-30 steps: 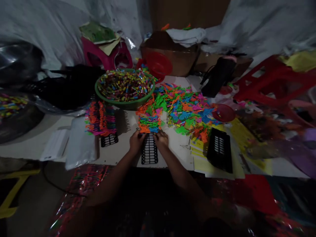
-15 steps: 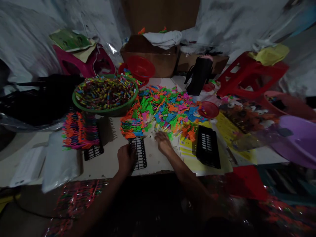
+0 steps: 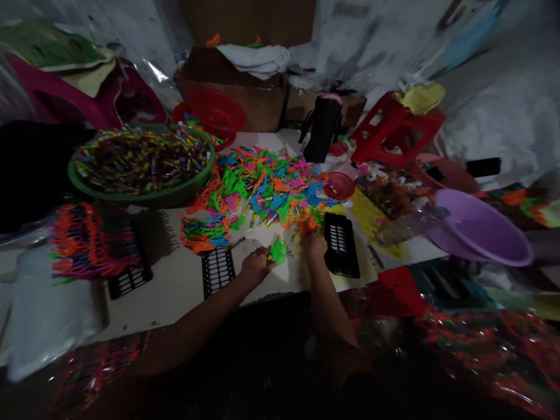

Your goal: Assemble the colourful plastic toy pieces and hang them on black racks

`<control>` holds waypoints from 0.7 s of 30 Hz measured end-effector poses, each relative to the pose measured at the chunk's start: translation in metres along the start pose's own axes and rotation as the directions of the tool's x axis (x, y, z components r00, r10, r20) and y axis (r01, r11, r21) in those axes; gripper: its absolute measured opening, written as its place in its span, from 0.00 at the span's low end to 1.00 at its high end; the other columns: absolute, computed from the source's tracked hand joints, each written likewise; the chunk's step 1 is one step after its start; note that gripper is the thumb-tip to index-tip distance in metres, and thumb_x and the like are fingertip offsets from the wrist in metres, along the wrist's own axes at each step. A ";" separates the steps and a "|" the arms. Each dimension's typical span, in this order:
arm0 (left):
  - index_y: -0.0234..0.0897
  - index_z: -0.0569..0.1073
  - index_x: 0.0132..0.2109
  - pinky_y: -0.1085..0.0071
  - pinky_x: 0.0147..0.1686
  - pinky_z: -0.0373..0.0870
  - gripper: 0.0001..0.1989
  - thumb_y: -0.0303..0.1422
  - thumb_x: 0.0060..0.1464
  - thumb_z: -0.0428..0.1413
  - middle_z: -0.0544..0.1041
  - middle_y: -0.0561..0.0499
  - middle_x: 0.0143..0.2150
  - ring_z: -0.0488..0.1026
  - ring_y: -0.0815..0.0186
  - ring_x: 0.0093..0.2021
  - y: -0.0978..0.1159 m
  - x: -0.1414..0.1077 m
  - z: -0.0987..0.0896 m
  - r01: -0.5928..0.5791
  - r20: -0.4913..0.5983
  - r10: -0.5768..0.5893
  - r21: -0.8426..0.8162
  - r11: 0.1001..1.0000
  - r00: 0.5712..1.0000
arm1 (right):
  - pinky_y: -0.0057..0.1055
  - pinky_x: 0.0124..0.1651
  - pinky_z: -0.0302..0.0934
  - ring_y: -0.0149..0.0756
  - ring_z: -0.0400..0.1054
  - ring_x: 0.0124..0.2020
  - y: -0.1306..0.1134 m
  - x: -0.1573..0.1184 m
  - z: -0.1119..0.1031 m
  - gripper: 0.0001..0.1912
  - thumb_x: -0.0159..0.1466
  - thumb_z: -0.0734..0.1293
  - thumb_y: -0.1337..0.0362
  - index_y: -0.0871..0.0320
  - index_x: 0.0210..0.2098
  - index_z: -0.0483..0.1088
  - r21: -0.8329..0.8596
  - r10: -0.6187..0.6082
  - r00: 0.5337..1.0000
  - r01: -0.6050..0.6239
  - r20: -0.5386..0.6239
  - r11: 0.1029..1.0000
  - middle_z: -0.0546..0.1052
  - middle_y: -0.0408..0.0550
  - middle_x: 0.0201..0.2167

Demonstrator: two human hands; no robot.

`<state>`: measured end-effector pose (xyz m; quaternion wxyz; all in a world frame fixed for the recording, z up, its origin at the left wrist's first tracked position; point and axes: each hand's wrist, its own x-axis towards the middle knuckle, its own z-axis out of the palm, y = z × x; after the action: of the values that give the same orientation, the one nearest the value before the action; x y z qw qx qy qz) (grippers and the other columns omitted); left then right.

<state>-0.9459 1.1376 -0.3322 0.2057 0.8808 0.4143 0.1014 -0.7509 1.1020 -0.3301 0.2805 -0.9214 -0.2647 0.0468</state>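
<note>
My left hand (image 3: 257, 265) is closed on a small bright green plastic piece (image 3: 278, 251), whose exact kind I cannot make out. My right hand (image 3: 314, 244) is at the near right edge of the pile, its fingers closed around orange plastic pieces (image 3: 308, 221); the fingertips are partly hidden. The heap of small coloured plastic pieces (image 3: 266, 181) spreads over the table beyond both hands. Left of my left hand lies a black slotted tray (image 3: 217, 273), with a row of coloured pieces (image 3: 203, 231) at its far end.
A green basin (image 3: 144, 198) full of small wrapped-looking tubes stands at the left. Nearer are another loaded rack (image 3: 129, 283) and a plastic-wrapped stack (image 3: 52, 309). Black trays (image 3: 343, 248) lie on yellow sheets at the right, near a red dish (image 3: 341, 185) and a purple basin (image 3: 481, 227).
My left hand has left the black tray, moved right and now holds the green piece. My right hand has moved right to the orange pieces. The view has turned right.
</note>
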 end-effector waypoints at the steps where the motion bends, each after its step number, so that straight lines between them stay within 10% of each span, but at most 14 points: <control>1: 0.38 0.69 0.33 0.70 0.33 0.65 0.05 0.33 0.45 0.55 0.73 0.47 0.32 0.71 0.62 0.34 0.002 0.005 0.002 0.020 0.038 -0.019 -0.009 1.000 0.999 | 0.38 0.30 0.62 0.48 0.71 0.29 0.003 0.001 -0.003 0.15 0.51 0.67 0.57 0.64 0.30 0.68 0.014 0.003 1.000 -0.003 -0.004 1.000 0.74 0.61 0.24; 5: 0.38 0.67 0.27 0.71 0.30 0.64 0.01 0.28 0.43 0.53 0.73 0.49 0.28 0.71 0.62 0.31 0.005 0.007 -0.003 0.074 0.054 -0.070 -0.062 0.995 0.996 | 0.33 0.29 0.62 0.39 0.70 0.25 0.011 -0.013 -0.016 0.14 0.53 0.63 0.54 0.59 0.24 0.65 0.402 -0.026 0.999 0.038 -0.035 0.915 0.74 0.51 0.21; 11: 0.39 0.69 0.32 0.70 0.33 0.68 0.06 0.30 0.42 0.54 0.76 0.53 0.30 0.72 0.65 0.32 -0.025 -0.052 -0.036 0.056 -0.167 -0.159 -0.499 0.865 0.973 | 0.29 0.30 0.64 0.31 0.68 0.25 -0.003 -0.076 -0.016 0.15 0.53 0.65 0.53 0.59 0.29 0.64 0.881 -0.164 0.985 0.037 0.047 0.472 0.75 0.46 0.27; 16: 0.38 0.68 0.34 0.67 0.38 0.69 0.07 0.34 0.45 0.53 0.76 0.49 0.33 0.73 0.64 0.35 -0.086 -0.105 -0.060 0.044 -0.434 -0.416 -0.648 0.761 0.799 | 0.32 0.37 0.65 0.33 0.70 0.30 -0.031 -0.128 0.029 0.15 0.53 0.65 0.53 0.59 0.32 0.68 0.843 -0.377 0.903 0.030 0.208 0.537 0.76 0.47 0.29; 21: 0.36 0.68 0.31 0.69 0.35 0.69 0.09 0.36 0.43 0.57 0.75 0.50 0.29 0.72 0.66 0.32 -0.117 -0.099 -0.063 0.105 -0.501 -0.527 -0.649 0.753 0.687 | 0.31 0.39 0.64 0.33 0.70 0.31 -0.070 -0.146 0.074 0.16 0.54 0.62 0.51 0.58 0.32 0.68 0.783 -0.494 0.832 0.126 0.251 0.609 0.76 0.46 0.29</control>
<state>-1.1111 1.1456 -0.3292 0.3160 0.5918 0.5615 0.4844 -0.9251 1.1125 -0.3637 0.5640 -0.6281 -0.4392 0.3074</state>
